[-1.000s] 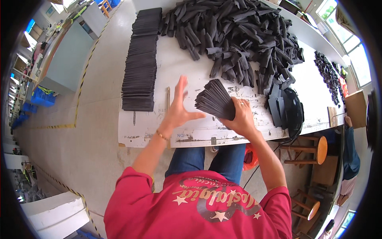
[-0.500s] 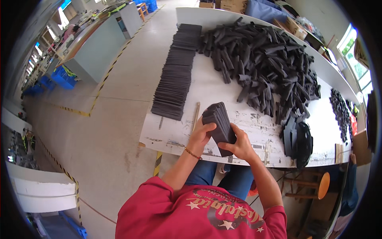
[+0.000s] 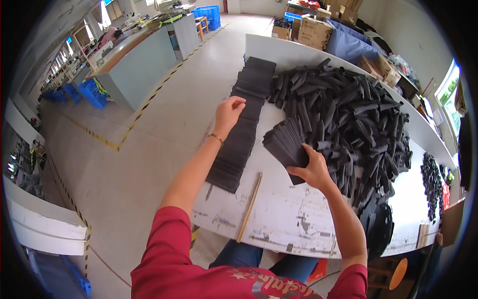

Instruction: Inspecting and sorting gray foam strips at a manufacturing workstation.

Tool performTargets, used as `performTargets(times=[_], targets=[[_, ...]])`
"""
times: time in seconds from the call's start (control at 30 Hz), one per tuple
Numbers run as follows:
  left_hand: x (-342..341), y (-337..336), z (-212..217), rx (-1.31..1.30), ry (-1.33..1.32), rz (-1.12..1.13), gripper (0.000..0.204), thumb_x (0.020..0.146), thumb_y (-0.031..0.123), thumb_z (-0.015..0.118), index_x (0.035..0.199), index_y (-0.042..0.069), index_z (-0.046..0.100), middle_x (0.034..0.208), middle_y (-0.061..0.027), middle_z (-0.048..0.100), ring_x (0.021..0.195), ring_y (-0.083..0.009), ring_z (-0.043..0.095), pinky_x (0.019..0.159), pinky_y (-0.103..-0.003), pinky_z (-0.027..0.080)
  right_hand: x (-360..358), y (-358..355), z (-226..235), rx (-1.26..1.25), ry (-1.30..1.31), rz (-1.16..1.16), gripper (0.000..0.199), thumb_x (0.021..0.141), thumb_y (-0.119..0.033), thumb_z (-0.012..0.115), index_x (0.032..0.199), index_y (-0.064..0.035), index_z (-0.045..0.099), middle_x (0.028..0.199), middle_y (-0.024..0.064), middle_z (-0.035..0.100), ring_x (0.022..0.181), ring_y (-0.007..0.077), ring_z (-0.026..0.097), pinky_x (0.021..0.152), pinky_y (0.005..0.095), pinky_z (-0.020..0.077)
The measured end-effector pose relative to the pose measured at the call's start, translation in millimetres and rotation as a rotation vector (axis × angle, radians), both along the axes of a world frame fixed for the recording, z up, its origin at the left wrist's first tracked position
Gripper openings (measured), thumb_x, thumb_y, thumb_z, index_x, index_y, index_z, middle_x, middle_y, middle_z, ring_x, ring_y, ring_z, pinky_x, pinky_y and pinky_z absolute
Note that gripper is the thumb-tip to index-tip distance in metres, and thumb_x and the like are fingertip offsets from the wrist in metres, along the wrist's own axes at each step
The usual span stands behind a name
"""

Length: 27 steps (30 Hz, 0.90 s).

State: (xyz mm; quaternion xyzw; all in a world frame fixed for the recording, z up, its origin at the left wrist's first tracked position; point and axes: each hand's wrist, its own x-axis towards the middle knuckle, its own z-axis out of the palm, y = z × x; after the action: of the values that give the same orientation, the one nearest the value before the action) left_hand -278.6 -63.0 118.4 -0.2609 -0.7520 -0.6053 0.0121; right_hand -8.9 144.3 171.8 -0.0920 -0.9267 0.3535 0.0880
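My right hand (image 3: 313, 168) grips a fanned bundle of flat black strips (image 3: 286, 144) at its near end, thumb on top. The bundle is tilted above the white table (image 3: 279, 209), left of a loose heap of black strips (image 3: 353, 109). My left hand (image 3: 230, 115) is over a long, neat row of overlapping black strips (image 3: 239, 144). Its fingers are curled with the tips together, and I see nothing in them. Part of the row is hidden under this hand and forearm. The strips look like fabric or a similar soft sheet.
A thin wooden stick (image 3: 250, 207) lies near the table's front edge. A round black bundle (image 3: 377, 224) sits at the front right, with a smaller black heap (image 3: 431, 184) beyond. A raised white board (image 3: 308, 54) borders the far side. A wooden stool (image 3: 397, 274) stands below right.
Both hands were on the bundle; my left hand has let go and moved forward and left over the row. My right hand has carried the bundle forward, now fanned wider. The view has shifted.
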Motion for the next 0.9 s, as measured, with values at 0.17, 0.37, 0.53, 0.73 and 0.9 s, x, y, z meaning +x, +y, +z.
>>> performTargets(times=[0.17, 0.37, 0.53, 0.73, 0.9], targets=[[-87, 51, -26, -0.55, 0.938, 0.118, 0.01, 0.073, 0.011, 0.074, 0.081, 0.011, 0.067, 0.089, -0.0001, 0.063, 0.098, -0.0229, 0.057, 0.088, -0.04, 0.047, -32, 30, -7, 0.197, 0.039, 0.046, 0.081, 0.06, -0.033, 0.082, 0.123, 0.0104, 0.054, 0.11, 0.026, 0.063, 0.108, 0.0366, 0.058, 0.103, 0.041, 0.0382], [-148, 77, -48, -0.767, 1.05, 0.032, 0.02, 0.067, 0.013, 0.079, 0.084, 0.011, 0.069, 0.096, 0.0, 0.062, 0.113, -0.0216, 0.051, 0.098, -0.039, 0.042, -78, 61, -4, 0.264, 0.033, 0.253, 0.082, 0.061, -0.031, 0.083, 0.126, 0.0086, 0.052, 0.108, 0.0231, 0.063, 0.107, 0.0359, 0.058, 0.108, 0.0412, 0.033], [-170, 81, -52, -0.734, 1.08, -0.019, 0.017, 0.069, 0.014, 0.078, 0.083, 0.011, 0.069, 0.095, -0.0005, 0.06, 0.111, -0.0208, 0.052, 0.098, -0.039, 0.04, -114, 71, -15, 0.296, 0.026, 0.317, 0.075, 0.063, -0.03, 0.079, 0.123, 0.0058, 0.052, 0.1, 0.0195, 0.063, 0.101, 0.0342, 0.059, 0.106, 0.0419, 0.0327], [-184, 81, -47, -0.679, 1.194, -0.018, 0.008, 0.075, 0.016, 0.073, 0.079, 0.011, 0.067, 0.088, 0.0005, 0.058, 0.106, -0.0184, 0.052, 0.095, -0.038, 0.038, -157, 69, -32, 0.332, 0.076, 0.406, 0.073, 0.062, -0.029, 0.079, 0.12, 0.0053, 0.053, 0.092, 0.0191, 0.063, 0.095, 0.0353, 0.06, 0.102, 0.0424, 0.0359], [-200, 96, -32, -0.698, 1.217, -0.02, 0.008, 0.074, 0.017, 0.074, 0.073, 0.012, 0.068, 0.083, 0.0018, 0.06, 0.103, -0.0168, 0.052, 0.096, -0.038, 0.038, -208, 61, -43, 0.397, 0.131, 0.457, 0.07, 0.061, -0.028, 0.078, 0.117, 0.0047, 0.054, 0.093, 0.0193, 0.063, 0.094, 0.0352, 0.059, 0.098, 0.0419, 0.0385]])
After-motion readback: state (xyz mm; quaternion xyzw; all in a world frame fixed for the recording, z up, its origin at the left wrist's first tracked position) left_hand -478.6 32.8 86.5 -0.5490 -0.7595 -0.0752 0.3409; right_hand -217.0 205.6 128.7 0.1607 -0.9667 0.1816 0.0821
